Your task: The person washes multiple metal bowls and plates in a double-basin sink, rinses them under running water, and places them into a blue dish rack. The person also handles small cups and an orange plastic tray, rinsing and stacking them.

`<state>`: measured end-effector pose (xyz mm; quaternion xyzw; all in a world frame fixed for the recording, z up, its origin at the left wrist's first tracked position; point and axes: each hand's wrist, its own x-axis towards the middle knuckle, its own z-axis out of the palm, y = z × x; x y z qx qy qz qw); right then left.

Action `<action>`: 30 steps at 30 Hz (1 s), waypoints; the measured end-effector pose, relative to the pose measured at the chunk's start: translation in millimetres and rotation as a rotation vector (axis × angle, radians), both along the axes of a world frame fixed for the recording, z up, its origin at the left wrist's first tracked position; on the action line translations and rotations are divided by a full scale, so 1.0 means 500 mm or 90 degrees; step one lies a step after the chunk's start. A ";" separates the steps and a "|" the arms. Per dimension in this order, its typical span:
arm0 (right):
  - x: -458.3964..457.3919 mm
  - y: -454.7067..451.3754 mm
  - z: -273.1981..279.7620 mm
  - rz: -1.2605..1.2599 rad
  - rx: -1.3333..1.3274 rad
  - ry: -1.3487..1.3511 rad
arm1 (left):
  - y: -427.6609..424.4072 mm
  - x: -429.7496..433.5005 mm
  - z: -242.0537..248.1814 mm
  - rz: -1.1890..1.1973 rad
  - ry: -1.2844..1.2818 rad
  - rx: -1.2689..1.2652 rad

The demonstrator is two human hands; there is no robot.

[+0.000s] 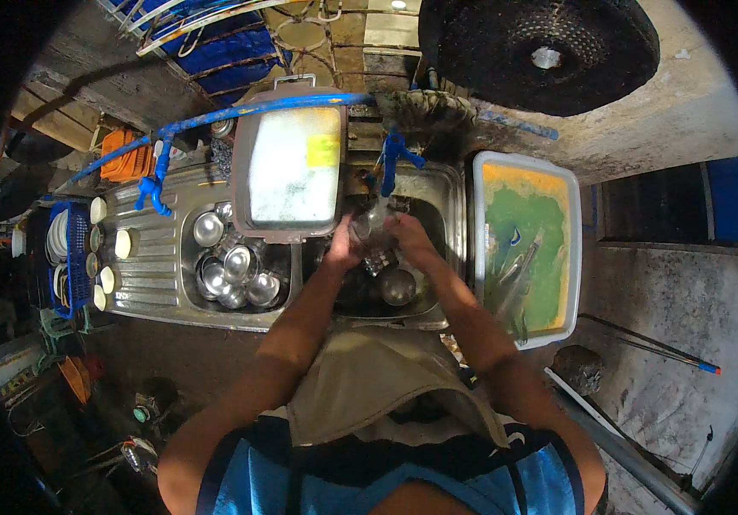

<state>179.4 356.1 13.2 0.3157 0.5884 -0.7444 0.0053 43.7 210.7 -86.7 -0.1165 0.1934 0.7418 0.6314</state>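
My left hand (344,244) and my right hand (411,237) grip a shiny round bowl (374,224) from both sides, right below a blue plastic tap (393,161). Its outline is blurred, and whether water runs into it I cannot tell clearly. Beneath my hands, a round metal bowl (398,286) lies in the dark right basin of a steel sink (454,206), with other shiny pieces beside it. Several stainless steel bowls (238,264) are heaped in the left basin.
A brown tub of white suds (294,174) straddles the basins at the back. To the right stands a grey-rimmed tub (576,257) of greenish water with utensils in it. The ribbed drainboard (150,257) holds pale pieces (123,244) near a blue plate rack (79,257). A blue pipe (266,103) crosses behind.
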 end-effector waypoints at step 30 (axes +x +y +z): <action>0.070 -0.188 0.046 0.161 0.158 -0.140 | -0.415 0.072 0.133 0.287 0.352 -0.225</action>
